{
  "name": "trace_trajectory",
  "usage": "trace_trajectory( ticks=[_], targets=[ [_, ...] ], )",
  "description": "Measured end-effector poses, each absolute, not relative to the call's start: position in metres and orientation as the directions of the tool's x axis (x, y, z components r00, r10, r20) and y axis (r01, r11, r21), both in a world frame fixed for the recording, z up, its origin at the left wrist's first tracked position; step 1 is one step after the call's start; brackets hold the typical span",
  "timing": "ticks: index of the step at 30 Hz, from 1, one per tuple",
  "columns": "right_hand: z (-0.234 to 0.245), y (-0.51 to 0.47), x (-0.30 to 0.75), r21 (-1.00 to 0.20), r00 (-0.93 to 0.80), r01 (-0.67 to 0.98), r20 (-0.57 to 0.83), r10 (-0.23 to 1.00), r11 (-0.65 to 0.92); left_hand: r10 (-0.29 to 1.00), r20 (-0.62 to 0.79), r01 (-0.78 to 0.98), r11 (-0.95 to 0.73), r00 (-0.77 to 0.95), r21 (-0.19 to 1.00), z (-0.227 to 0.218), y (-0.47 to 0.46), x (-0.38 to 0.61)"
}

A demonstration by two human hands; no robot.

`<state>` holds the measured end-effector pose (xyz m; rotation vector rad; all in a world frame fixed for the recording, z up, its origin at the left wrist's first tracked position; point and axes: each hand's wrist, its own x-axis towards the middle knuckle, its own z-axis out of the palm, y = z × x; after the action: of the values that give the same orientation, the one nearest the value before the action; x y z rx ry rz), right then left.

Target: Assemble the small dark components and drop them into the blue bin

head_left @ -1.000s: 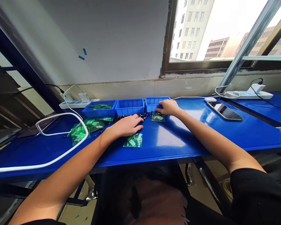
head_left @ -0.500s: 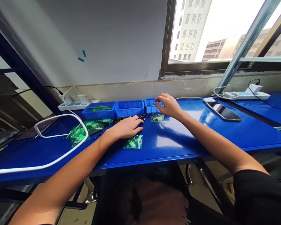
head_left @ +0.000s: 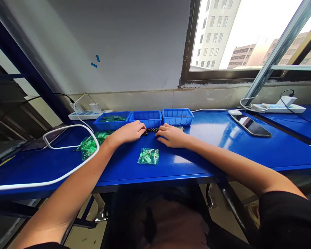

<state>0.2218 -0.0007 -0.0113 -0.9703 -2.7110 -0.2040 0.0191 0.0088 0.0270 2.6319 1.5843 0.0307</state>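
Both my hands lie on the blue table (head_left: 223, 148) in front of three small blue bins (head_left: 177, 116). My left hand (head_left: 128, 132) rests palm down with fingers curled at a heap of small black parts (head_left: 151, 130). My right hand (head_left: 171, 136) lies on the other side of the heap, fingers stretched toward it, partly over a green bag (head_left: 180, 128). One small green bag (head_left: 148, 156) lies alone near the front edge, below both hands. I cannot see anything held in either hand.
A pile of green bags (head_left: 89, 145) lies at the left under a looping white cable (head_left: 67, 162). The left bin (head_left: 111, 120) holds green bags. A phone (head_left: 251, 125) and a white mouse (head_left: 234, 112) lie at the right. Power strips (head_left: 277, 108) sit along the wall.
My right hand has come back from the right bin down to the heap of black parts. My left hand has shifted a little left and toward the bins, off the single green bag.
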Motion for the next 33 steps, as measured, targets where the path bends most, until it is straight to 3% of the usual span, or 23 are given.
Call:
trace_trajectory(
  ticks=[5,13,24,33],
  targets=[
    [-0.012,0.001,0.223,0.059,-0.751,0.630,0.303,0.587,0.775,0.837,-0.038,0.837,-0.546,0.546,-0.022,0.017,0.005,0.029],
    [-0.014,0.001,0.223,0.084,-0.758,0.626,0.299,0.580,0.775,0.775,-0.071,0.773,-0.632,0.628,-0.059,0.017,-0.008,0.042],
    [-0.011,0.000,0.222,0.080,-0.759,0.625,0.295,0.580,0.777,0.772,-0.105,0.772,-0.634,0.627,-0.057,0.023,-0.013,0.044],
    [-0.008,-0.003,0.221,0.103,-0.745,0.656,0.244,0.621,0.747,0.768,-0.150,0.780,-0.624,0.622,0.040,0.028,-0.018,0.046]
  ],
)
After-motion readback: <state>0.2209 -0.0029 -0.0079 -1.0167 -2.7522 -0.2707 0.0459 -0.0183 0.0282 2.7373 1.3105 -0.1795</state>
